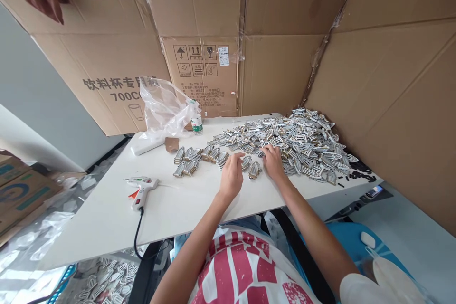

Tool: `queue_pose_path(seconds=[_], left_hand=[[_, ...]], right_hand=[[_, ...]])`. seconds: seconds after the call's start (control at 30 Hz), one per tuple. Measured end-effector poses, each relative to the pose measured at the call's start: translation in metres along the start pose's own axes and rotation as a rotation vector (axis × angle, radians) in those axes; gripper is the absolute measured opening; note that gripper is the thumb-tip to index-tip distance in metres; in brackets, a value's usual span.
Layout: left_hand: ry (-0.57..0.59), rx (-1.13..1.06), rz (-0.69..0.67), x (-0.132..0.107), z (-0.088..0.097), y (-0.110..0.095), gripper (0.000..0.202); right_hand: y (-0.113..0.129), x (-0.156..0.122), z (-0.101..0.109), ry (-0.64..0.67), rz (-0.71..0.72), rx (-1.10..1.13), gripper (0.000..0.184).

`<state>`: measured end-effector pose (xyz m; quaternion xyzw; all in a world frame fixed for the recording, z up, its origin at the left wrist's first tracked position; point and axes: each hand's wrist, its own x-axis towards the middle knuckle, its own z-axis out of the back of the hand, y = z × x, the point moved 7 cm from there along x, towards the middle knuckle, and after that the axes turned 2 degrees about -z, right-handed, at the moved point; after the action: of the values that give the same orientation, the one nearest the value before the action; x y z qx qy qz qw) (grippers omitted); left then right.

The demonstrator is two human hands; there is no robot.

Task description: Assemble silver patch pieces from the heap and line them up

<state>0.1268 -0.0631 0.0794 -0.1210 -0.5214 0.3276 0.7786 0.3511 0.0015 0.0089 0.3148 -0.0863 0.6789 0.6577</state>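
Observation:
My left hand (232, 176) hovers above the white table, fingers stretched out and nothing visible in them. Beside its fingertips lie small stacks of grey-and-white, arch-shaped flat pieces with gold-brown edges (222, 159). My right hand (273, 163) is at the near left edge of a large heap of the same pieces (302, 140), its fingers bent down around one small grey piece (261, 154); the grip is partly hidden. Between my hands stand two short stacks, the nearer one (254, 170) apart from the others. Further left, several stacks (187, 161) are grouped together.
A white glue gun (143, 192) lies on the table (107, 218) at left, its cord hanging over the front edge. Behind are a plastic bag (164, 109), a small bottle (196, 124) and a brown scrap (172, 145). Cardboard walls (203, 9) enclose the back and right. Black bits (359, 173) lie right.

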Motion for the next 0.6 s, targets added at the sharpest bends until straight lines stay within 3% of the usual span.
queue_pose_path(seconds=[0.2,0.3,0.4,0.47,0.53,0.6], left_hand=[[0.006,-0.156,0.155,-0.066,0.032,-0.015,0.024],[-0.029,-0.093,0.170,-0.085,0.061,-0.021,0.011],[-0.108,0.037,0.105,-0.091,0.093,-0.031,0.011],[-0.185,0.101,0.132,-0.092,0.110,-0.035,0.011],[-0.256,0.111,0.172,-0.094,0.122,-0.039,0.009],[-0.305,0.095,0.176,-0.094,0.128,-0.047,0.008]], right_hand=[[0.002,-0.001,0.008,-0.037,0.016,-0.010,0.030],[0.008,0.001,0.020,-0.066,0.032,0.013,0.022],[0.018,0.001,0.048,-0.188,0.044,0.122,0.019],[0.026,-0.005,0.074,-0.317,0.009,0.238,0.017],[0.034,-0.018,0.097,-0.424,-0.089,0.395,0.019],[0.045,-0.033,0.109,-0.418,-0.228,0.637,0.030]])
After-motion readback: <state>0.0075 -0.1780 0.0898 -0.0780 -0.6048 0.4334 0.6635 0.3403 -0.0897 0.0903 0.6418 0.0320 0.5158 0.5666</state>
